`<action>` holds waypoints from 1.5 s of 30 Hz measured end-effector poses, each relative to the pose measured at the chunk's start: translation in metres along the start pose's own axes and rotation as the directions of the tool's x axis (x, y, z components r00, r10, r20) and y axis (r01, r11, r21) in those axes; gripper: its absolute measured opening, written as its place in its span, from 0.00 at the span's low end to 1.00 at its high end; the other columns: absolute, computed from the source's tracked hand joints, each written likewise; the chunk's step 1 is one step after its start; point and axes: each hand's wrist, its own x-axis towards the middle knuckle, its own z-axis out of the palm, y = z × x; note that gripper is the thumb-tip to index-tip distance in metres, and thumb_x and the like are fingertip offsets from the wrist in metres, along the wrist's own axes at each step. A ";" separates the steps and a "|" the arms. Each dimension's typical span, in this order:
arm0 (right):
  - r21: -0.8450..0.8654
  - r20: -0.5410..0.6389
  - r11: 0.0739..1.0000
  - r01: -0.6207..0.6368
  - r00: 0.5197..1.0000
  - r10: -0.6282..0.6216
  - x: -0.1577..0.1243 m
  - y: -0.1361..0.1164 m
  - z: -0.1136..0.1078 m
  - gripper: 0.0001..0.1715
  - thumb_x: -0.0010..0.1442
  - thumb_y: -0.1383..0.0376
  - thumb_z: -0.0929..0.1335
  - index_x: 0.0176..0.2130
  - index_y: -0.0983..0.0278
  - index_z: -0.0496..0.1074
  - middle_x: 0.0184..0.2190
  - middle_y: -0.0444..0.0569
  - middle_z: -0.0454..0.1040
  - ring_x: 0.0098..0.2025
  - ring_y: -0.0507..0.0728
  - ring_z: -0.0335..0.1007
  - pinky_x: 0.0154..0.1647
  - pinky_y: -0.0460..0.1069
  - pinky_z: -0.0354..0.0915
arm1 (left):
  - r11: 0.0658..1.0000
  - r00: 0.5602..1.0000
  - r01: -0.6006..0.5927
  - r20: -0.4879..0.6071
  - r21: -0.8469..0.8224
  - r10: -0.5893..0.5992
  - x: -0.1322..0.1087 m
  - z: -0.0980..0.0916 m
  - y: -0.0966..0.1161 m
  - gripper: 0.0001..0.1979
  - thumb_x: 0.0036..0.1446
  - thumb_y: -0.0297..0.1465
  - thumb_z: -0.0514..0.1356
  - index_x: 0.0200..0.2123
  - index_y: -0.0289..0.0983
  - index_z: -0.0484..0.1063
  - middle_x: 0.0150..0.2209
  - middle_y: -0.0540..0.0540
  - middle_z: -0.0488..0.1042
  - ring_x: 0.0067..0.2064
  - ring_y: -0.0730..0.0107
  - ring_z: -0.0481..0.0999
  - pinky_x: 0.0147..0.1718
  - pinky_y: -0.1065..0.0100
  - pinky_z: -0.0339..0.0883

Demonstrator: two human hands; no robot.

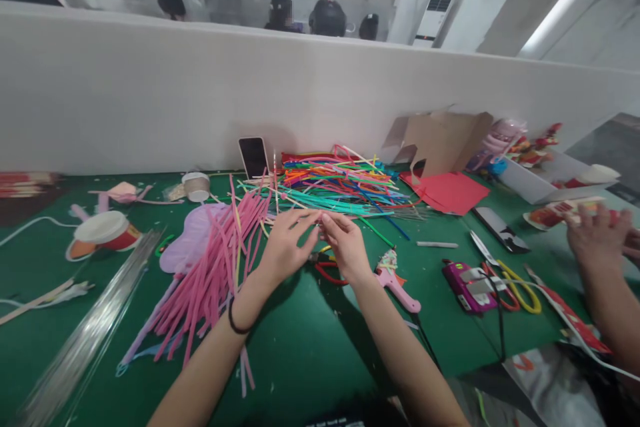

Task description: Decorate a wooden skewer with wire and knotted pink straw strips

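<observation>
My left hand (287, 245) and my right hand (345, 243) meet above the middle of the green table, fingertips pinched together and touching. Whatever sits between them is too small or hidden to make out. Beneath my fingers lie pliers (330, 272) with red and yellow handles, partly covered. Left of my left hand spreads a bundle of pink pipe cleaners (215, 273), partly over a lilac cloud-shaped piece (185, 240). Just beyond my hands is a heap of many-coloured pipe cleaners (340, 180). A pink glue gun (397, 283) rests right of my right hand.
Thin clear rods (95, 327) and a paper cup (105, 233) lie left. A phone (253, 157) leans on the white partition (200, 93). Rightward are red paper (450, 192), scissors (515, 280), a purple power socket (467, 287) and another person's hand (597, 240).
</observation>
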 end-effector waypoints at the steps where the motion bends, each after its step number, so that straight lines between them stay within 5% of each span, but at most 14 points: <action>1: -0.014 -0.014 1.000 -0.013 1.000 0.013 0.000 0.002 -0.006 0.17 0.47 0.57 0.78 0.36 0.63 0.79 0.32 0.43 0.80 0.31 0.49 0.74 0.32 0.43 0.68 | 0.996 0.999 0.052 0.014 -0.075 -0.051 -0.003 0.001 0.004 0.15 0.59 0.31 0.62 0.50 0.44 0.76 0.50 0.42 0.78 0.53 0.56 0.75 0.54 0.55 0.64; 4: -0.012 -0.043 0.999 -0.040 0.998 0.040 -0.005 0.003 -0.019 0.16 0.47 0.58 0.77 0.35 0.63 0.78 0.33 0.46 0.80 0.34 0.52 0.76 0.31 0.44 0.69 | 0.924 0.936 0.244 -0.177 -0.294 -0.303 -0.011 -0.005 0.009 0.14 0.60 0.33 0.61 0.50 0.44 0.75 0.53 0.44 0.75 0.57 0.61 0.72 0.59 0.58 0.60; 5: 0.005 -0.045 0.999 -0.035 0.998 0.035 -0.007 0.002 -0.021 0.14 0.48 0.59 0.77 0.34 0.63 0.77 0.32 0.45 0.80 0.33 0.52 0.76 0.32 0.44 0.69 | 0.866 0.857 0.300 -0.286 -0.401 -0.429 -0.014 -0.008 0.006 0.13 0.61 0.34 0.60 0.49 0.44 0.75 0.52 0.45 0.75 0.56 0.64 0.72 0.58 0.61 0.61; 7: 0.053 -0.028 0.999 0.001 1.000 0.001 -0.011 -0.001 -0.022 0.11 0.49 0.60 0.76 0.32 0.63 0.76 0.29 0.43 0.78 0.32 0.50 0.75 0.33 0.43 0.69 | 0.651 0.600 0.335 -0.379 -0.682 -0.705 -0.020 -0.014 -0.004 0.10 0.61 0.33 0.60 0.47 0.44 0.73 0.48 0.48 0.75 0.51 0.70 0.73 0.53 0.67 0.65; 9: 0.095 0.005 0.994 0.047 0.999 -0.047 -0.015 -0.005 -0.020 0.08 0.51 0.62 0.75 0.30 0.62 0.74 0.27 0.41 0.76 0.31 0.49 0.73 0.34 0.43 0.69 | 0.232 0.429 0.358 -0.061 -0.905 -0.901 -0.029 -0.014 -0.013 0.05 0.60 0.32 0.60 0.41 0.42 0.73 0.39 0.50 0.75 0.41 0.74 0.76 0.43 0.72 0.70; 10: 0.109 0.017 0.992 0.068 0.997 -0.071 -0.017 -0.007 -0.019 0.07 0.51 0.63 0.75 0.30 0.62 0.74 0.27 0.40 0.76 0.31 0.49 0.73 0.35 0.43 0.69 | 0.148 0.408 0.390 0.027 -0.909 -0.913 -0.034 -0.011 -0.015 0.04 0.59 0.30 0.60 0.38 0.39 0.73 0.35 0.49 0.75 0.37 0.73 0.76 0.39 0.71 0.71; 12: 0.127 0.028 0.987 0.102 0.994 -0.107 -0.020 -0.011 -0.015 0.07 0.52 0.63 0.74 0.30 0.61 0.73 0.28 0.40 0.75 0.32 0.49 0.72 0.36 0.44 0.69 | -0.049 0.437 0.488 0.292 -0.871 -0.850 -0.041 0.001 -0.011 0.08 0.53 0.25 0.64 0.39 0.36 0.74 0.34 0.47 0.75 0.35 0.73 0.76 0.37 0.71 0.71; 14: 0.140 0.037 0.984 0.114 0.992 -0.120 -0.023 -0.013 -0.011 0.07 0.52 0.63 0.74 0.30 0.60 0.73 0.28 0.40 0.74 0.32 0.49 0.72 0.37 0.45 0.69 | -0.144 0.554 0.549 0.487 -0.823 -0.675 -0.042 0.017 0.000 0.18 0.52 0.29 0.68 0.48 0.37 0.74 0.42 0.43 0.77 0.39 0.68 0.78 0.37 0.70 0.72; 17: 0.156 0.082 0.984 0.081 0.992 -0.095 -0.029 -0.015 -0.006 0.07 0.51 0.62 0.75 0.31 0.60 0.74 0.29 0.40 0.75 0.31 0.49 0.72 0.35 0.44 0.69 | -0.132 0.704 0.457 0.448 -0.880 -0.550 -0.027 0.033 0.019 0.25 0.50 0.42 0.70 0.51 0.42 0.74 0.43 0.45 0.77 0.40 0.69 0.77 0.38 0.71 0.72; 19: 0.171 0.117 0.983 0.061 0.990 -0.082 -0.034 -0.014 -0.004 0.07 0.52 0.62 0.75 0.32 0.60 0.75 0.29 0.41 0.76 0.31 0.49 0.72 0.35 0.43 0.70 | -0.061 0.743 0.431 0.393 -0.900 -0.541 -0.012 0.034 0.025 0.23 0.47 0.43 0.71 0.45 0.39 0.77 0.39 0.46 0.77 0.37 0.72 0.76 0.36 0.73 0.71; 26: 0.189 0.131 0.982 -0.024 0.991 -0.001 -0.039 -0.014 -0.003 0.14 0.50 0.58 0.78 0.36 0.61 0.81 0.34 0.46 0.81 0.33 0.51 0.76 0.39 0.46 0.74 | 0.075 0.797 0.426 0.335 -0.902 -0.501 0.016 0.017 0.025 0.14 0.46 0.39 0.73 0.26 0.37 0.75 0.30 0.48 0.75 0.33 0.72 0.75 0.33 0.72 0.70; 34: 0.318 0.202 0.924 -0.215 0.967 0.155 -0.030 -0.010 0.000 0.16 0.42 0.61 0.81 0.32 0.62 0.79 0.28 0.43 0.80 0.30 0.49 0.77 0.33 0.40 0.74 | 0.124 0.853 0.402 0.322 -0.907 -0.410 0.020 0.012 0.022 0.13 0.49 0.38 0.71 0.26 0.37 0.73 0.27 0.50 0.72 0.29 0.74 0.71 0.28 0.73 0.66; 41: 0.257 0.167 0.960 -0.112 0.984 0.070 -0.030 -0.006 0.005 0.15 0.45 0.59 0.80 0.31 0.61 0.78 0.28 0.44 0.81 0.28 0.51 0.79 0.29 0.43 0.75 | 0.214 0.875 0.372 0.264 -0.903 -0.406 0.020 0.010 0.016 0.13 0.50 0.38 0.71 0.26 0.37 0.73 0.26 0.49 0.73 0.30 0.71 0.73 0.32 0.70 0.67; 45: 0.223 0.118 0.975 0.021 0.992 -0.048 -0.031 -0.003 0.006 0.13 0.49 0.59 0.79 0.32 0.61 0.77 0.30 0.45 0.81 0.31 0.52 0.80 0.36 0.45 0.76 | 0.294 0.879 0.364 0.222 -0.884 -0.422 0.020 0.008 0.015 0.13 0.48 0.38 0.72 0.24 0.37 0.74 0.25 0.49 0.73 0.32 0.68 0.74 0.36 0.67 0.69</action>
